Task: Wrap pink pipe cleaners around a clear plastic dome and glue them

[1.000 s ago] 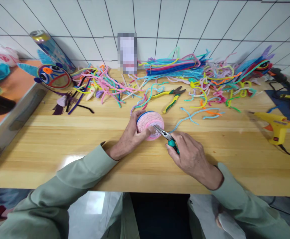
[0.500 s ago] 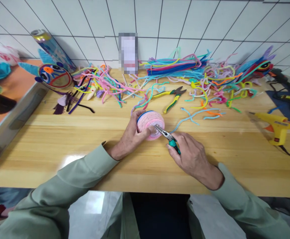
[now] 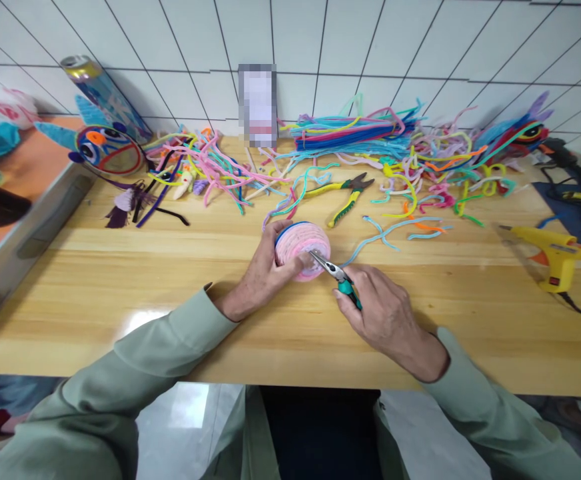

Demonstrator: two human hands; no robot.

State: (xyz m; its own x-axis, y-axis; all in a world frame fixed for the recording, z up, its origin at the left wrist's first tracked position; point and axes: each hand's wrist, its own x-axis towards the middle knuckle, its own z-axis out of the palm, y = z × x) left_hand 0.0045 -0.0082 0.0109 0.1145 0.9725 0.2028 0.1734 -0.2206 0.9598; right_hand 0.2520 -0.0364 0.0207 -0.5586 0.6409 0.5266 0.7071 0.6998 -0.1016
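My left hand (image 3: 265, 272) is closed around a round pink coil of pipe cleaner (image 3: 298, 241) with a blue edge, its thumb pressed on the pale face. In my right hand (image 3: 378, 307) are long-nose pliers (image 3: 338, 275) with green and black handles. Their metal tips touch the middle of the coil beside my left thumb; what they grip there is too small to tell. A light blue pipe cleaner (image 3: 365, 248) lies on the table just beyond my right hand. Behind the coil rests a pair of yellow-green cutting pliers (image 3: 343, 198) with open jaws.
Bundled pipe cleaners (image 3: 350, 137) and loose tangled ones (image 3: 220, 170) line the tiled wall. A phone (image 3: 259, 107), its screen blurred, leans there. At the right lies a yellow glue gun (image 3: 555, 257). At the left stand a blue-eared pipe-cleaner figure (image 3: 105, 150) and a tilted can (image 3: 105, 97).
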